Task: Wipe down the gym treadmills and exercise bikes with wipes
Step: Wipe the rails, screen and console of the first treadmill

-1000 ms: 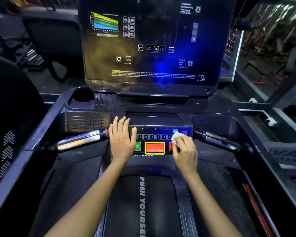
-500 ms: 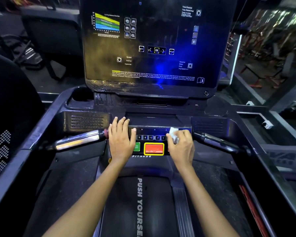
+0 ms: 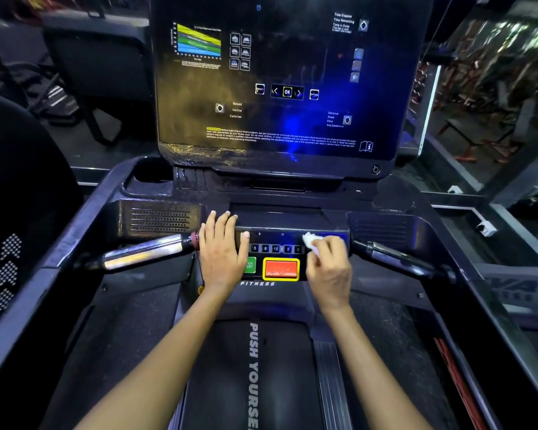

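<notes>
At the left, a chrome grip bar (image 3: pixel 143 254) juts from the treadmill console (image 3: pixel 292 193). The left hand (image 3: pixel 222 256) lies flat beside it, fingers straight, bracing on the button panel (image 3: pixel 275 248). Centre: the red stop button (image 3: pixel 280 269), uncovered. To the right, the right hand (image 3: pixel 328 268) pinches a small white wipe (image 3: pixel 311 243) against the panel's upper right corner. The hands are apart. Assessment: the wipe is light, soft and limp, likely damp; best held bunched under the fingertips so it neither slips nor folds away.
</notes>
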A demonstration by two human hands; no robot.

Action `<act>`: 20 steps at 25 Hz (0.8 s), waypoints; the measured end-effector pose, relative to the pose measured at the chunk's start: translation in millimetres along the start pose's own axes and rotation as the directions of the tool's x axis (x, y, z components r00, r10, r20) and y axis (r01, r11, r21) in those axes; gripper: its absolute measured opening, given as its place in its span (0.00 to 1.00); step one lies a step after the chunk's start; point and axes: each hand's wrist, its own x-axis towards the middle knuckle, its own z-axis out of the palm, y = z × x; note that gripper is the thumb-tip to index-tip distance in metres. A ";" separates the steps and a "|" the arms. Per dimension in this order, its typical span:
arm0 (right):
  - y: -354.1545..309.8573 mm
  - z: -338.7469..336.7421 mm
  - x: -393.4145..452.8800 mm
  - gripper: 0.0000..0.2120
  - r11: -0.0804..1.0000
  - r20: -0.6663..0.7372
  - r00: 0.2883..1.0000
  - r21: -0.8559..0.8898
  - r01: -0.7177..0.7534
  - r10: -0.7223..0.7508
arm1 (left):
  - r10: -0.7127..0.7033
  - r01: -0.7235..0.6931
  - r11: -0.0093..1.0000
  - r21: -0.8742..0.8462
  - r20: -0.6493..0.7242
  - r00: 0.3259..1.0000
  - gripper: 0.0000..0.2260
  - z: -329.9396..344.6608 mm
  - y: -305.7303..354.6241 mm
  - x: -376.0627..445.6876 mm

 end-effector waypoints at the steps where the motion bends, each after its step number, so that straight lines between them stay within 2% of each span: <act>1: -0.4 6.6 -8.5 0.06 0.998 0.087 0.995 -0.002 0.055 -0.055 | -0.001 0.001 1.000 0.001 0.000 1.000 0.20 -0.1 -0.1 0.5; 2: -0.3 10.7 -15.0 0.05 0.999 0.153 0.988 0.038 0.024 -0.030 | 0.000 0.000 1.000 0.003 0.003 1.000 0.20 -0.1 -0.3 0.4; 4: 1.0 13.2 -21.8 0.04 0.977 0.200 0.972 0.146 -0.153 0.122 | 0.006 -0.006 1.000 0.011 0.007 1.000 0.20 -0.2 -0.5 -0.3; 8: -11.2 21.8 -14.5 0.03 0.924 0.135 0.939 0.178 -0.337 0.316 | 0.013 -0.013 1.000 0.003 0.022 1.000 0.20 0.7 -1.5 0.2; 10: -25.1 27.1 -5.1 0.04 0.927 0.199 0.939 0.200 -0.318 0.279 | 0.019 -0.019 1.000 0.011 0.021 1.000 0.20 0.7 -2.1 0.1; 13: -16.9 22.1 -0.3 0.01 0.991 0.298 0.955 0.120 -0.054 0.016 | 0.023 -0.023 1.000 0.008 0.023 0.999 0.20 0.4 -2.3 0.2; 14: -4.9 17.0 -0.1 0.02 0.997 0.269 0.963 0.065 -0.044 0.025 | 0.027 -0.027 1.000 0.005 0.025 0.999 0.20 0.2 -1.6 -0.3; 15: 5.7 11.4 0.2 0.03 0.990 0.198 0.972 0.032 -0.138 0.129 | 0.028 -0.028 1.000 0.001 0.028 0.999 0.20 -0.3 -1.7 -0.3; 17: 14.1 8.3 3.1 0.02 0.925 0.043 0.927 0.063 -0.374 0.371 | 0.023 -0.023 1.000 -0.004 0.040 0.999 0.21 -1.7 -2.6 1.1; 18: 7.5 12.9 5.5 0.02 0.901 0.034 0.906 0.094 -0.424 0.423 | 0.024 -0.024 1.000 -0.001 0.047 0.999 0.21 -2.3 -2.9 1.6; 20: -21.6 27.9 6.7 0.03 0.908 0.164 0.915 0.147 -0.392 0.368 | 0.031 -0.031 1.000 0.004 0.080 0.996 0.21 -2.6 -3.1 0.5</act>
